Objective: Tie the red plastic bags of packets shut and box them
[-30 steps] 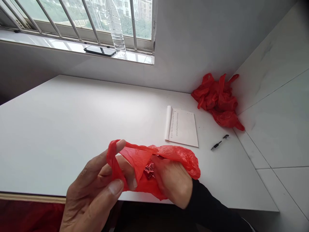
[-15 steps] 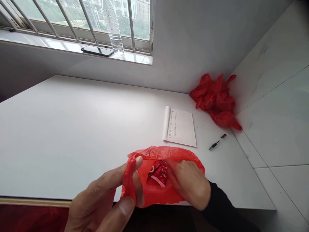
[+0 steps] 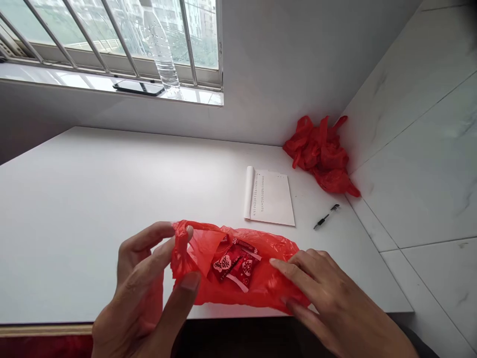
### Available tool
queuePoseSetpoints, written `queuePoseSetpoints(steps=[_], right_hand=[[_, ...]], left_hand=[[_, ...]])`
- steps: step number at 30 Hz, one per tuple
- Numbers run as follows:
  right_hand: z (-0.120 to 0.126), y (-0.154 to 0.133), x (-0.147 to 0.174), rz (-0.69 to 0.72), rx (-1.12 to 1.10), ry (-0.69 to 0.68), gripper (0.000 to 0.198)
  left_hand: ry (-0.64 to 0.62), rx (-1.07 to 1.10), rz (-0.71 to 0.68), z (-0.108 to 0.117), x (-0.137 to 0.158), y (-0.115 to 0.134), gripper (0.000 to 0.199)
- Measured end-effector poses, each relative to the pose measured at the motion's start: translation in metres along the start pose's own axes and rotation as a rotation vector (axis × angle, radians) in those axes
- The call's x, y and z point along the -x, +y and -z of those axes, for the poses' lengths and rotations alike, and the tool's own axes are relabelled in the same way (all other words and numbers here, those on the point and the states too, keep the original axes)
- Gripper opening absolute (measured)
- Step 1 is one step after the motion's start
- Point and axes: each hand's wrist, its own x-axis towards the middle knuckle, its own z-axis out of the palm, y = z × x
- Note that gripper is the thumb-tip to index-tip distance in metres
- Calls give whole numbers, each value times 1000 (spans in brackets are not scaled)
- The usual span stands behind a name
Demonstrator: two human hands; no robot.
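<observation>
A red plastic bag (image 3: 278,238) lies at the table's near edge with its mouth spread wide. Several small red candy packets (image 3: 246,268) with white printing show inside it. My left hand (image 3: 149,283) pinches the bag's left rim, thumb in front and fingers behind. At the other end, my right hand (image 3: 320,283) grips the bag's right side between thumb and fingers. Thin plastic bunches under both hands, and the bottom of the bag is hidden.
On the white table (image 3: 130,199) lie a notepad (image 3: 274,199) and a black pen (image 3: 326,217). Crumpled red bags (image 3: 320,154) fill the far right corner by the tiled wall. A phone (image 3: 138,88) and a water bottle (image 3: 162,54) stay on the windowsill.
My right hand has come out of the bag and now holds its right side. The bag's mouth is wider, showing more packets, and my left hand has shifted left. The view has turned slightly right.
</observation>
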Motion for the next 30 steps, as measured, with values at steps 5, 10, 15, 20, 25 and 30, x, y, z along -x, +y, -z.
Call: queuePoseSetpoints(steps=[5, 10, 15, 20, 25, 30], right_hand=[[-25, 19, -10, -186, -280, 38, 17], [-88, 55, -25, -300, -442, 319, 18], [-117, 64, -23, -306, -410, 345, 27], [-109, 63, -25, -341, -484, 349, 25], [-74, 48, -20, -356, -582, 517, 20], [-18, 8, -27, -110, -639, 632, 12]], left_hand=[[-67, 132, 276, -23, -2, -16, 57], [-219, 58, 314, -48, -22, -64, 72], [-347, 6, 260, -64, -20, -88, 68], [-430, 95, 374, -81, 3, -83, 65], [-344, 210, 409, -67, -4, -53, 53], [-408, 105, 290, -46, -9, -22, 51]])
